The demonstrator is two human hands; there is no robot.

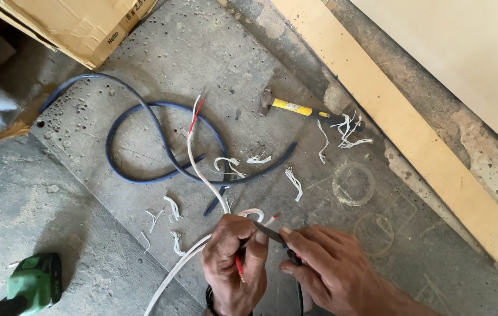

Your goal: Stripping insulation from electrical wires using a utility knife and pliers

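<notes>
My left hand [236, 257] grips a white flat cable [197, 162] that runs up across the concrete slab and ends in bared red and white cores [196, 111]. A red core shows under my left fingers. My right hand [319, 263] holds a dark-bladed tool [269, 233] whose tip rests against the cable at my left thumb. Another length of white cable [170, 275] trails down to the left below my hands.
A blue cable [143, 117] loops over the slab, with cut pieces beside it. White sheath scraps [293, 181] lie scattered. A yellow-handled hammer [293, 107] lies at the upper right near a wooden strip [413, 140]. Cardboard box [73, 23] top left, green power tool [32, 287] bottom left.
</notes>
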